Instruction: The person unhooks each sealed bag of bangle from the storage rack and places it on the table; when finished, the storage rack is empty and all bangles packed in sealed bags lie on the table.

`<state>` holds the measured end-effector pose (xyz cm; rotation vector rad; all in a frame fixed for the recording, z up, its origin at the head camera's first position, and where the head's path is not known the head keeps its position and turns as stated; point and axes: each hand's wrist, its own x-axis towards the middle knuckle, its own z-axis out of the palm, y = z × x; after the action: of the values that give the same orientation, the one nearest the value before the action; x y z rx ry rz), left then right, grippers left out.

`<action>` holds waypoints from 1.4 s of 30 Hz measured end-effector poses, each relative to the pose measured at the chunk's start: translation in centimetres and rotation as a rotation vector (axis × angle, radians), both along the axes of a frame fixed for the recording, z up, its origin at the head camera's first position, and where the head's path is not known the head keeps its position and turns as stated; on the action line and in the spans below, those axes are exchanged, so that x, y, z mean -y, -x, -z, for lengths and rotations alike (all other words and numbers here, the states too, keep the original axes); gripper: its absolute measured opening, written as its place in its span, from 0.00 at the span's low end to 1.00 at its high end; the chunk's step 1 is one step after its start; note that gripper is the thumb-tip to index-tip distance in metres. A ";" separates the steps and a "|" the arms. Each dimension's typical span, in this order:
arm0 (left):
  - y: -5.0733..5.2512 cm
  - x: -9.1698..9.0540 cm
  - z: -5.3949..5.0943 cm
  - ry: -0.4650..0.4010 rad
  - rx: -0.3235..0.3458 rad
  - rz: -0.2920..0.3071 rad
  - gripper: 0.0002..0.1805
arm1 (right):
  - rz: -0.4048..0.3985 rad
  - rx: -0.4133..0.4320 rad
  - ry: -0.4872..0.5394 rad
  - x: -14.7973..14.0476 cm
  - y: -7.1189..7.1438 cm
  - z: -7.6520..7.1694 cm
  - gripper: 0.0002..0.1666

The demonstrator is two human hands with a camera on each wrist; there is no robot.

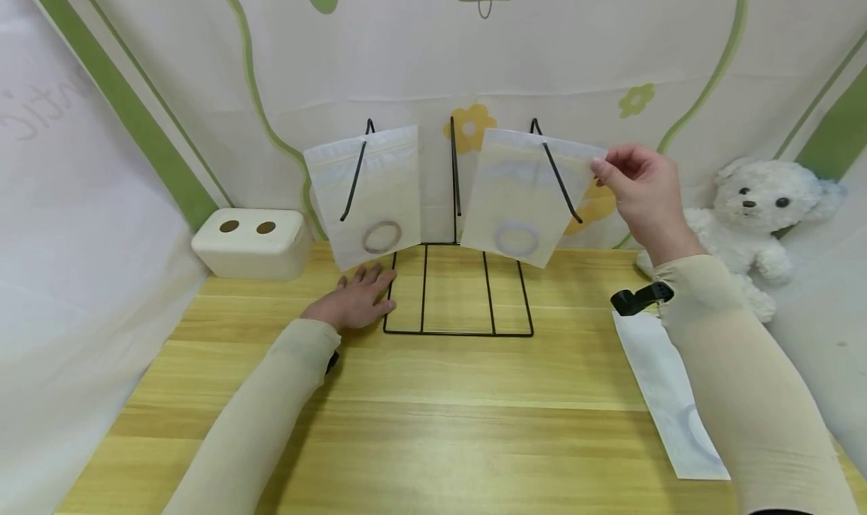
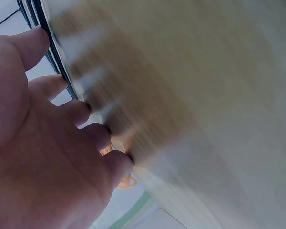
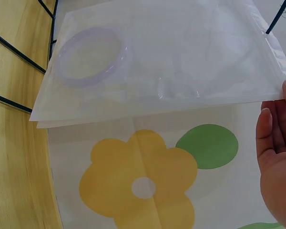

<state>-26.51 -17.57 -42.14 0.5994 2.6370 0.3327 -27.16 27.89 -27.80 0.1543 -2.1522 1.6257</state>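
Note:
A black wire display rack [image 1: 457, 335] stands on the table, with prongs sticking out at its top. My right hand [image 1: 643, 191] pinches the upper right corner of a frosted zip bag [image 1: 521, 199] hung on the right prong. A pale purple ring [image 3: 91, 82] shows through this bag, and the right wrist view shows two layered lower edges. On the left prong hangs another frosted zip bag [image 1: 379, 191] with a brownish ring inside. My left hand [image 1: 355, 300] rests on the tabletop with fingers spread, fingertips beside and touching the rack's left base wire.
Partly under my right forearm, another zip bag [image 1: 653, 387] with a ring lies on the wooden table [image 1: 433, 425]. A white box with two holes [image 1: 250, 251] sits at the back left. A white plush bear [image 1: 759, 221] sits at the back right, before a patterned cloth.

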 end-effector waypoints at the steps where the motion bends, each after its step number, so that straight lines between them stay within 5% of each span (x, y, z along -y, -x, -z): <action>1: -0.1 -0.1 -0.2 -0.006 0.001 -0.002 0.39 | 0.004 -0.005 -0.013 0.0 0.0 0.0 0.07; 6: 0.3 0.1 0.1 -0.022 0.010 -0.002 0.40 | 0.019 -0.044 -0.050 0.0 -0.1 -0.1 0.06; 13: 2.7 1.0 3.5 -0.012 -0.018 -0.001 0.43 | -0.004 -0.067 -0.028 -0.1 -0.5 -0.4 0.08; 16: 2.7 1.1 3.6 -0.004 -0.025 -0.007 0.42 | -0.016 -0.089 0.006 -0.2 -0.7 -0.4 0.09; 24: 0.5 0.1 0.2 -0.020 0.014 -0.006 0.40 | -0.012 -0.193 0.038 -0.1 -0.6 -0.2 0.12; 42: -0.2 -0.3 -0.2 0.013 -0.021 0.003 0.38 | 0.023 -0.282 -0.019 -0.2 -1.6 0.0 0.11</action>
<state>-26.31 -17.27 -41.92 0.6061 2.6561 0.3090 -25.58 28.05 -27.79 0.3415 -1.9477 1.4737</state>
